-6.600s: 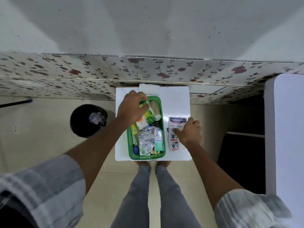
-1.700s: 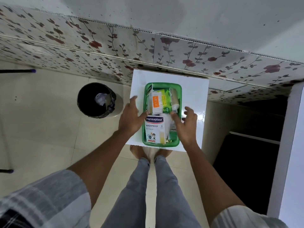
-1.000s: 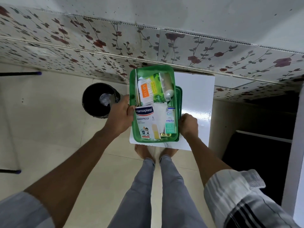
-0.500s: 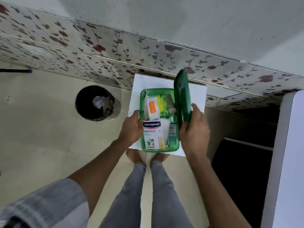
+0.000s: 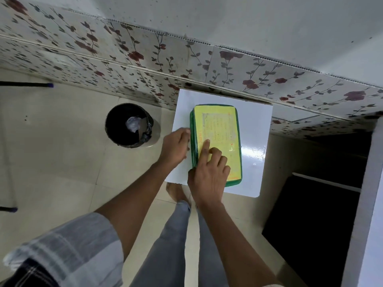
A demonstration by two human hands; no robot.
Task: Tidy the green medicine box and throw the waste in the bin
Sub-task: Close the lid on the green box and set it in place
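The green medicine box (image 5: 222, 121) lies on the small white table (image 5: 256, 141) with its lid on, a yellow label covering the top. Its contents are hidden. My left hand (image 5: 176, 145) rests against the box's left side, fingers curled along the edge. My right hand (image 5: 209, 172) lies on the near part of the lid, index finger stretched out and pressing down on the yellow label. Left of the table, on the floor, stands the black bin (image 5: 129, 125) with crumpled pale waste inside.
A wall with flower-pattern tiles (image 5: 145, 56) runs right behind the table. A white counter edge (image 5: 373, 204) and a dark gap below it lie to the right. My legs and bare feet (image 5: 176, 191) are just under the table's near edge.
The lid, held upright in my right hand half a second ago, now lies flat on the box and covers the medicines. My right hand shifted onto the lid; my left hand stays at the box's side.
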